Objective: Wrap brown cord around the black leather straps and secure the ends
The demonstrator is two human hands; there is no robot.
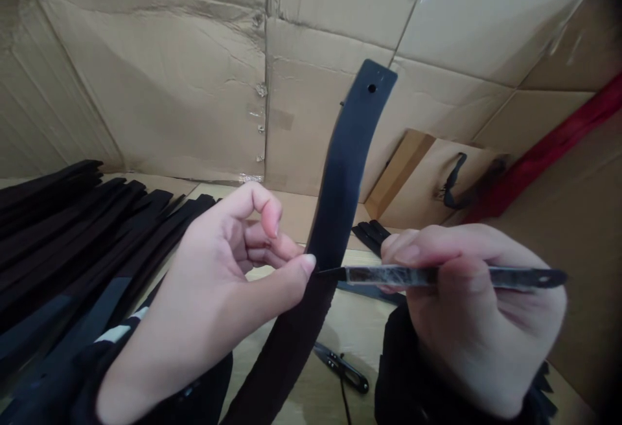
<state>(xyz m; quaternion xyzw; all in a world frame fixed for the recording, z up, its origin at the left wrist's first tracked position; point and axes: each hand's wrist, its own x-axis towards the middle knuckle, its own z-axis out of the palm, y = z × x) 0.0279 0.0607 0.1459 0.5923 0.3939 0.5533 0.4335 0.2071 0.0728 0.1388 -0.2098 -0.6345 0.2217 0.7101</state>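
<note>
Well, the person's left hand (218, 263) is gripping a long, flat black belt strap (340, 179), pinching it at the edge between the thumb and curled fingers. The right hand (466, 308) is pinching a slim steel blade with a tape-wrapped shank (515, 276) between thumb and fingers, its point touching the strap's edge just beside the left thumb. The strap's upper end is rising against a creased cardboard wall (146, 75) and is showing one small punched hole (372, 88); its lower end is running out of view. Whether the blade is marking the dark edge is too hard to tell. A stack of flat black straps (72, 230) is lying on the left of a pale wooden table (359, 321), while small black-handled thread snips (343, 367) are resting below the strap.
</note>
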